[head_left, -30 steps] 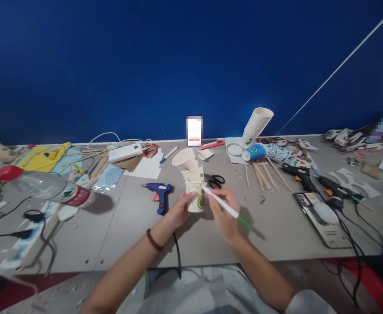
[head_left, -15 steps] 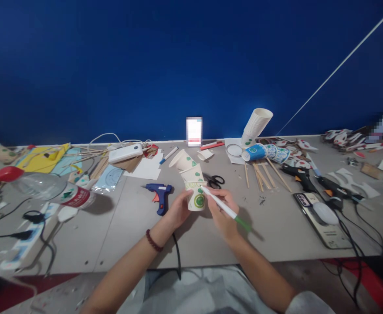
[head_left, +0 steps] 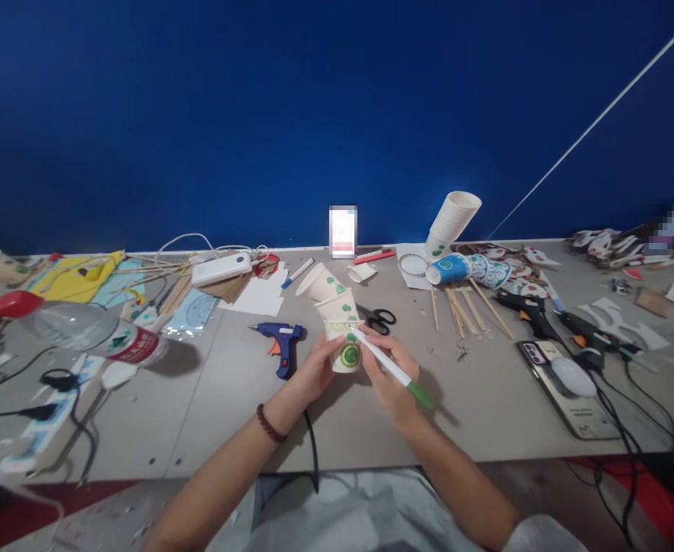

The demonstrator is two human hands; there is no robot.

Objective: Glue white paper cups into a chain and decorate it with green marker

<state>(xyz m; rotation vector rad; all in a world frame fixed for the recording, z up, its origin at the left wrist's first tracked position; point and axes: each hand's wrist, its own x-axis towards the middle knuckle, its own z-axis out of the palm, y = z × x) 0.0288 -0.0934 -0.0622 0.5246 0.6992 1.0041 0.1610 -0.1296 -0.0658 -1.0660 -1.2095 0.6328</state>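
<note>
My left hand (head_left: 316, 366) grips the nearest paper cup (head_left: 341, 359), which has green rings and swirls drawn on it. Two more paper cups, a middle one (head_left: 337, 306) and a far one (head_left: 317, 282), continue from it in a bent row; they look joined. In my right hand (head_left: 392, 376) is a white marker (head_left: 389, 363) with a green end, its tip at the near cup's upper side. Left of my hands lies a blue glue gun (head_left: 282, 341). Black scissors (head_left: 379, 319) rest just behind my right hand.
A bottle with a red cap (head_left: 83, 330) and a power strip (head_left: 60, 418) are at left. At right are a phone (head_left: 567, 399), black glue guns (head_left: 586, 333), wooden sticks (head_left: 460, 310), a blue patterned cup row (head_left: 452, 268) and a tall cup stack (head_left: 455, 218).
The near cup has shifted slightly left and turned a little. The marker's green end has swung slightly left and its tip moved a little left along the cup.
</note>
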